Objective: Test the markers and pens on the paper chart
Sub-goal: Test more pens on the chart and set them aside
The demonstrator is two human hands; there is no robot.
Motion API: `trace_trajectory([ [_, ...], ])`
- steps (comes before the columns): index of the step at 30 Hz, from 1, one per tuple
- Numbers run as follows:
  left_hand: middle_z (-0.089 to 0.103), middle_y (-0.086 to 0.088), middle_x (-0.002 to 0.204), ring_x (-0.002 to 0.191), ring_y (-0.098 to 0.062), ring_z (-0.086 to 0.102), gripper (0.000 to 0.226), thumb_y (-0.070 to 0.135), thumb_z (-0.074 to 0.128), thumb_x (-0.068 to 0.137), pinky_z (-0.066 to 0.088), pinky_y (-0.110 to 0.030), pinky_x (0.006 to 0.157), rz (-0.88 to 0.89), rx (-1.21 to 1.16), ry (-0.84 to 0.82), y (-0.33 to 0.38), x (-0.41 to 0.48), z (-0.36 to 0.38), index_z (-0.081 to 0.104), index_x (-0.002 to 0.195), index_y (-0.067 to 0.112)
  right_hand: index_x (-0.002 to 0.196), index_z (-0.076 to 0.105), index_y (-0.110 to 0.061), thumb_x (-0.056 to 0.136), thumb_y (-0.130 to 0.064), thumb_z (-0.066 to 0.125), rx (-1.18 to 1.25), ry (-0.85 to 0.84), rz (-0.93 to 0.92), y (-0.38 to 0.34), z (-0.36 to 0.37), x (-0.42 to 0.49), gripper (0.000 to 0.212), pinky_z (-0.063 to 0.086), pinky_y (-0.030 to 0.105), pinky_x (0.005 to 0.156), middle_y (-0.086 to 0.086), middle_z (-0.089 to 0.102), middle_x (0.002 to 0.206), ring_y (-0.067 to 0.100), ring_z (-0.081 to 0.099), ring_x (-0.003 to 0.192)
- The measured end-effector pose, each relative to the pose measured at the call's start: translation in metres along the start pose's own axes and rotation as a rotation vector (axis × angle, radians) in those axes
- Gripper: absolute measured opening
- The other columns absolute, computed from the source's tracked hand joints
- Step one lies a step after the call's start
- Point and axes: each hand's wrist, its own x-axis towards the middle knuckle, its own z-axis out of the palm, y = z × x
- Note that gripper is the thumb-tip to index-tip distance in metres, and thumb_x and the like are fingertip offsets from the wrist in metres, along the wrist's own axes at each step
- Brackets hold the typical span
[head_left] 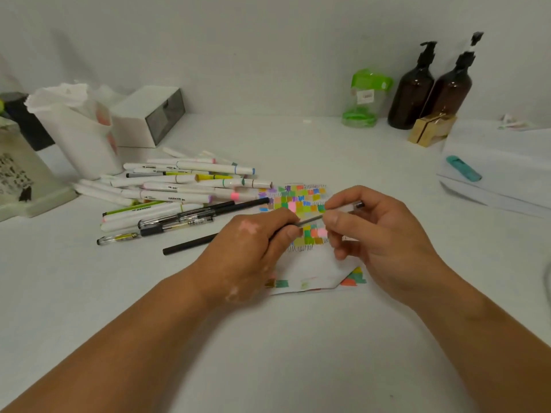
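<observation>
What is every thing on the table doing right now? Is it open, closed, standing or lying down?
pen, held up at both ends over the chart; cap on or off, cannot tell.
paper chart, flat on the table, partly coloured, near corner folded.
markers, capped, lying in a heap.
gel pens, capped, lying flat.
pump bottles, upright.
clear jar, upright, green lid on.

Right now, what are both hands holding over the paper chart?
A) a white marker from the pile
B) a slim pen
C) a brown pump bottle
B: the left hand and right hand each pinch one end of a slim pen above the paper chart.
</observation>
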Motion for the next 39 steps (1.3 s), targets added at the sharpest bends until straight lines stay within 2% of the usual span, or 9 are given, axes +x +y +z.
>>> trace_trajectory([
  [4,0.048,0.014,0.065,0.060,-0.013,0.052,0.037,0.043,0.036,0.099,0.034,-0.015,0.055,-0.011,0.031,-0.030,0.006,0.000,0.003,0.064,0.107,0.020,0.089,0.073,-0.024,0.073,-0.043,0.081,-0.143,-0.031,0.045,0.005,0.007,-0.004,0.026,0.054,0.042,0.059,0.005,0.068,0.067,0.021,0.063,0.061],
  [13,0.052,0.038,0.068,0.054,0.008,0.047,0.034,0.037,0.043,0.099,0.030,-0.003,0.053,0.051,-0.077,0.014,0.021,-0.001,0.012,0.067,0.103,0.013,0.078,0.064,-0.020,0.082,-0.028,0.076,0.048,-0.095,0.100,0.008,0.011,-0.003,0.015,0.039,0.023,0.044,0.005,0.054,0.061,0.013,0.047,0.052],
  [19,0.051,0.037,0.068,0.058,0.010,0.048,0.025,0.032,0.048,0.100,0.031,0.001,0.057,0.062,-0.118,0.020,0.022,0.001,0.010,0.067,0.104,0.016,0.081,0.063,-0.018,0.084,-0.012,0.069,0.129,-0.127,0.043,0.007,0.007,-0.001,0.009,0.027,0.027,0.046,0.002,0.048,0.059,0.013,0.039,0.053],
  [22,0.050,0.021,0.063,0.058,0.000,0.048,0.035,0.052,0.049,0.098,0.030,-0.007,0.056,0.028,-0.030,-0.003,0.015,-0.001,0.013,0.062,0.115,0.025,0.080,0.065,-0.015,0.082,-0.010,0.065,0.089,-0.065,0.013,0.004,0.007,-0.001,0.005,0.029,0.024,0.043,-0.001,0.045,0.054,0.012,0.037,0.049],
  [25,0.053,0.020,0.087,0.075,-0.001,0.052,0.057,0.077,0.047,0.082,0.038,-0.012,0.067,-0.098,0.165,0.025,0.002,-0.002,0.014,0.055,0.124,0.039,0.084,0.075,-0.016,0.075,-0.014,0.055,0.150,0.121,0.039,0.000,-0.008,0.004,0.022,0.034,0.027,0.042,0.004,0.046,0.050,0.016,0.040,0.047],
  [28,0.053,0.020,0.118,0.102,0.000,0.052,0.066,0.073,0.061,0.075,0.043,-0.018,0.087,-0.137,0.215,-0.048,-0.008,0.001,0.013,0.057,0.130,0.036,0.087,0.080,-0.009,0.073,-0.023,0.052,0.178,0.161,0.112,-0.001,-0.020,0.006,0.034,0.051,0.031,0.047,0.017,0.067,0.065,0.024,0.062,0.056],
  [30,0.052,0.020,0.123,0.109,-0.002,0.051,0.066,0.073,0.064,0.075,0.046,-0.022,0.093,-0.128,0.235,-0.113,-0.010,0.002,0.014,0.061,0.128,0.035,0.083,0.080,-0.008,0.076,-0.024,0.057,0.153,0.132,0.177,0.001,-0.017,0.005,0.029,0.056,0.031,0.054,0.019,0.073,0.076,0.025,0.068,0.064],
  [35,0.050,0.020,0.124,0.111,-0.002,0.050,0.067,0.076,0.063,0.073,0.045,-0.021,0.094,-0.140,0.252,-0.143,-0.012,0.001,0.013,0.061,0.128,0.038,0.072,0.068,-0.019,0.086,-0.014,0.073,-0.374,0.116,0.130,0.010,-0.008,0.002,0.016,0.046,0.021,0.045,0.002,0.063,0.054,0.013,0.055,0.045],
  [39,0.047,0.021,0.125,0.112,-0.001,0.048,0.070,0.078,0.060,0.072,0.044,-0.020,0.093,-0.154,0.255,-0.152,-0.014,0.000,0.012,0.058,0.131,0.041,0.076,0.069,-0.017,0.090,-0.010,0.069,-0.376,0.084,0.161,0.011,0.000,0.001,0.016,0.049,0.019,0.046,0.003,0.068,0.058,0.009,0.058,0.044],
])
